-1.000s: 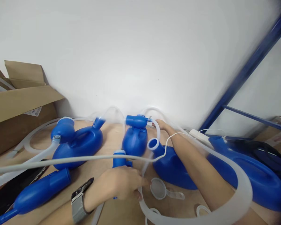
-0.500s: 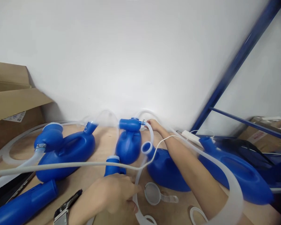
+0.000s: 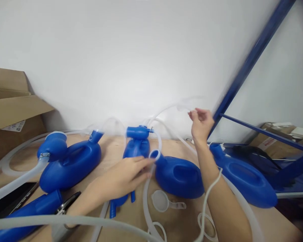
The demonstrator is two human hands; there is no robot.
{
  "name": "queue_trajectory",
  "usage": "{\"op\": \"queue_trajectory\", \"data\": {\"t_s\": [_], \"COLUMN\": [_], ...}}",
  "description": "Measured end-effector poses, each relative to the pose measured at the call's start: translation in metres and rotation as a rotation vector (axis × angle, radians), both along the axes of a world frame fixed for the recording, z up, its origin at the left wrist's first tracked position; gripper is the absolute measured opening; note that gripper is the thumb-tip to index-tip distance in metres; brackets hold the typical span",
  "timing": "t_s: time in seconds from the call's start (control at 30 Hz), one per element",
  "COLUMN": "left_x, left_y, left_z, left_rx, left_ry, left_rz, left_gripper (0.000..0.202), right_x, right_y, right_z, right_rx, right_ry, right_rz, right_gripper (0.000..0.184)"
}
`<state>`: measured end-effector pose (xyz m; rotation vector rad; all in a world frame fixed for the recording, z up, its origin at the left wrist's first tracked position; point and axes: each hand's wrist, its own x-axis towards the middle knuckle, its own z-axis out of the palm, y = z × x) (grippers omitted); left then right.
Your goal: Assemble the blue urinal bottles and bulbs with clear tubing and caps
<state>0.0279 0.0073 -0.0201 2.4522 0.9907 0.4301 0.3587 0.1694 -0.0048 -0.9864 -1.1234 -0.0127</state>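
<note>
My right hand [image 3: 202, 125] is raised in front of the wall, its fingertips pinched on a thin clear tube [image 3: 170, 107] that arcs up from behind the middle blue bottle [image 3: 135, 148]. A blue spout piece [image 3: 138, 132] sits on that bottle, with a hose clamp at its right end. My left hand [image 3: 127, 176], slightly blurred, has its fingers stretched rightward beside the open neck of another blue handled bottle [image 3: 180, 176]. It grips nothing that I can see. Under this hand lies a partly hidden blue fitting [image 3: 120, 201]. A translucent cap with a strap [image 3: 161, 201] rests to the right.
On the left are a blue bottle [image 3: 73, 164] with a hose, a blue cylinder [image 3: 37, 205], a black phone [image 3: 12, 198] and a cardboard box [image 3: 17, 114]. Another blue bottle [image 3: 244, 179] lies at right near a blue metal frame [image 3: 255, 60]. A white cable [image 3: 73, 220] crosses the foreground.
My right hand has moved right and up from the spout piece, lifting the thin tube. My left hand has risen, and its fingers have straightened. The white cable has dropped lower in view.
</note>
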Motion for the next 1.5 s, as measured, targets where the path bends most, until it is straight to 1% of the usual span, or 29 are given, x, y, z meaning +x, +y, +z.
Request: {"op": "queue_trajectory", "data": {"t_s": [0.03, 0.1, 0.23, 0.33, 0.4, 0.47, 0.5, 0.57, 0.6, 0.63, 0.67, 0.73, 0.77, 0.8, 0.83, 0.87, 0.9, 0.97, 1.0, 1.07, 1.1, 1.13, 1.2, 1.23, 1.3, 1.33, 1.37, 1.4, 1.5], "left_x": [-0.001, -0.004, -0.012, -0.016, -0.015, -0.010, -0.005, 0.007, 0.013, 0.019, 0.024, 0.029, 0.029, 0.029, 0.028, 0.026, 0.025, 0.022, 0.020, 0.017, 0.014, 0.011, 0.002, -0.002, -0.013, -0.019, -0.024, -0.029, -0.035], "left_y": [0.001, 0.002, 0.006, 0.010, 0.013, 0.014, 0.014, 0.013, 0.011, 0.009, 0.006, -0.002, -0.006, -0.011, -0.016, -0.020, -0.023, -0.025, -0.024, -0.019, -0.015, -0.011, -0.001, 0.005, 0.018, 0.025, 0.032, 0.039, 0.057], "left_z": [0.001, 0.004, 0.008, 0.011, 0.015, 0.021, 0.025, 0.033, 0.037, 0.041, 0.045, 0.052, 0.056, 0.059, 0.061, 0.062, 0.063, 0.060, 0.057, 0.050, 0.045, 0.041, 0.034, 0.030, 0.024, 0.020, 0.016, 0.011, -0.005], "left_rx": [0.017, 0.054, 0.129, 0.231, 0.298, 0.344, 0.358, 0.368, 0.380, 0.412, 0.469, 0.650, 0.750, 0.831, 0.872, 0.865, 0.806, 0.563, 0.424, 0.200, 0.128, 0.082, 0.036, 0.031, 0.043, 0.051, 0.057, 0.055, 0.033], "left_ry": [-0.062, -0.157, -0.312, -0.448, -0.522, -0.561, -0.571, -0.590, -0.612, -0.639, -0.661, -0.661, -0.630, -0.582, -0.526, -0.473, -0.420, -0.318, -0.279, -0.231, -0.211, -0.187, -0.120, -0.084, -0.025, -0.003, 0.016, 0.028, 0.018], "left_rz": [0.035, 0.082, 0.147, 0.174, 0.165, 0.128, 0.097, 0.033, 0.028, 0.060, 0.127, 0.311, 0.383, 0.414, 0.395, 0.341, 0.269, 0.142, 0.109, 0.092, 0.090, 0.087, 0.090, 0.102, 0.153, 0.186, 0.216, 0.242, 0.280], "left_gripper": [0.048, 0.048, 0.047, 0.048, 0.053, 0.060, 0.064, 0.072, 0.075, 0.077, 0.078, 0.074, 0.069, 0.061, 0.055, 0.051, 0.048, 0.048, 0.050, 0.055, 0.058, 0.062, 0.065, 0.067, 0.071, 0.073, 0.075, 0.077, 0.083], "right_x": [-0.001, -0.003, -0.007, -0.012, -0.020, -0.035, -0.043, -0.060, -0.067, -0.072, -0.075, -0.074, -0.071, -0.067, -0.064, -0.062, -0.060, -0.058, -0.058, -0.055, -0.052, -0.048, -0.038, -0.032, -0.021, -0.016, -0.012, -0.010, -0.008], "right_y": [-0.012, -0.033, -0.061, -0.080, -0.095, -0.109, -0.116, -0.129, -0.135, -0.140, -0.144, -0.152, -0.155, -0.158, -0.161, -0.164, -0.167, -0.173, -0.175, -0.178, -0.178, -0.177, -0.172, -0.168, -0.159, -0.154, -0.150, -0.146, -0.139], "right_z": [0.003, 0.011, 0.026, 0.035, 0.037, 0.036, 0.035, 0.030, 0.027, 0.024, 0.021, 0.015, 0.012, 0.009, 0.006, 0.004, 0.002, -0.001, -0.002, -0.007, -0.011, -0.017, -0.031, -0.041, -0.059, -0.067, -0.074, -0.078, -0.081], "right_rx": [0.101, 0.241, 0.331, 0.382, 0.430, 0.437, 0.405, 0.294, 0.231, 0.179, 0.136, 0.067, 0.036, 0.006, -0.019, -0.040, -0.052, -0.057, -0.069, -0.124, -0.178, -0.240, -0.359, -0.401, -0.461, -0.495, -0.536, -0.584, -0.719], "right_ry": [0.116, 0.304, 0.592, 0.852, 0.903, 0.782, 0.684, 0.501, 0.409, 0.318, 0.233, 0.100, 0.051, 0.011, -0.026, -0.060, -0.088, -0.114, -0.129, -0.221, -0.321, -0.447, -0.710, -0.810, -0.907, -0.937, -0.959, -0.973, -0.969], "right_rz": [0.052, 0.126, 0.216, 0.411, 0.534, 0.584, 0.604, 0.675, 0.733, 0.795, 0.845, 0.908, 0.919, 0.926, 0.936, 0.953, 0.972, 0.993, 0.979, 0.890, 0.832, 0.767, 0.611, 0.512, 0.268, 0.182, 0.141, 0.135, 0.206], "right_gripper": [0.025, 0.022, 0.014, 0.015, 0.022, 0.031, 0.034, 0.033, 0.034, 0.035, 0.036, 0.035, 0.033, 0.029, 0.026, 0.022, 0.019, 0.014, 0.014, 0.015, 0.021, 0.030, 0.053, 0.058, 0.055, 0.055, 0.053, 0.048, 0.037]}}
